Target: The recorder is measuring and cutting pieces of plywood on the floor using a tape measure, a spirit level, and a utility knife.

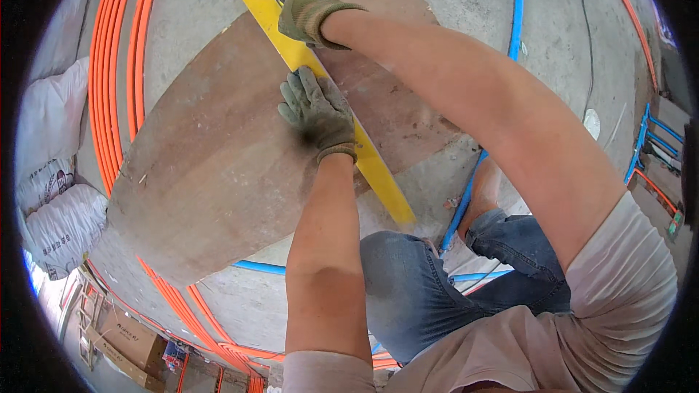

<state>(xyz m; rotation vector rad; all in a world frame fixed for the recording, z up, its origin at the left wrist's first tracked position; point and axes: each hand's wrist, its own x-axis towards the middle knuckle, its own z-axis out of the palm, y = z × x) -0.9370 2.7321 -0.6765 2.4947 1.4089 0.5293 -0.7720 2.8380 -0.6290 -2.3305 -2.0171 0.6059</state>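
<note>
A long yellow straightedge [380, 178] lies slantwise across a large brown sheet [211, 167] on the floor. My left hand [320, 110], in a grey-green work glove, presses down on the straightedge, its fingers spread and lying partly over the sheet. Farther along the same bar, my right hand [309, 17], gloved too, is closed beside the straightedge's edge. A small dark and yellow tip pokes out past its fingers; the rest of what it grips is hidden by the glove. The straightedge's near end reaches past the sheet, close to my bent knee [393, 266].
Orange pipes [102, 80] run along the concrete floor on the left and pass under the sheet. A blue pipe [517, 7] runs on the right, by my foot. White sacks [65, 225] lie at the far left, with cardboard boxes [131, 338] at the lower left.
</note>
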